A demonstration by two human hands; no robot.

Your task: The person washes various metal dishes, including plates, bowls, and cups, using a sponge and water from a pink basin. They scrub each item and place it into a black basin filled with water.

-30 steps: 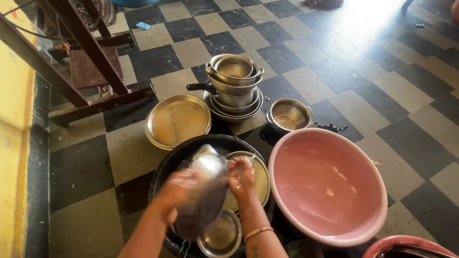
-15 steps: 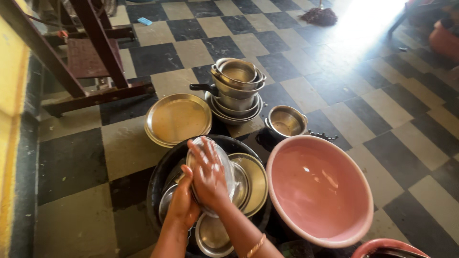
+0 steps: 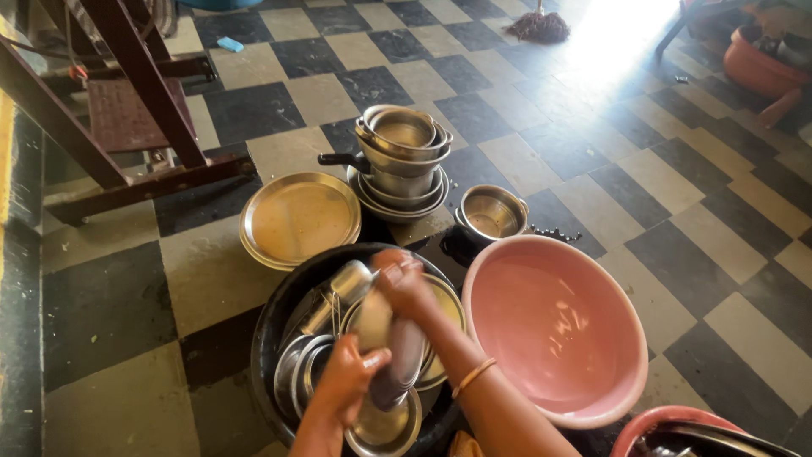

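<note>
Over a black tub (image 3: pixel 279 315) full of steel dishes, both my hands grip one steel plate (image 3: pixel 397 354) held on edge. My left hand (image 3: pixel 351 379) clasps its lower rim. My right hand (image 3: pixel 404 283), with a bangle on the wrist, covers its upper rim. Beneath lie several steel plates and a steel cup (image 3: pixel 338 292) on its side.
A large pink basin (image 3: pixel 554 326) sits just right of the tub. Beyond are flat steel plates (image 3: pixel 300 220), a stack of steel pots (image 3: pixel 402 161) and a small steel bowl (image 3: pixel 492 211) on the chequered floor. A wooden frame (image 3: pixel 127 110) stands far left.
The steel plate has turned from facing me to standing on edge. My right hand has shifted to its top rim and my left hand has dropped to its lower rim.
</note>
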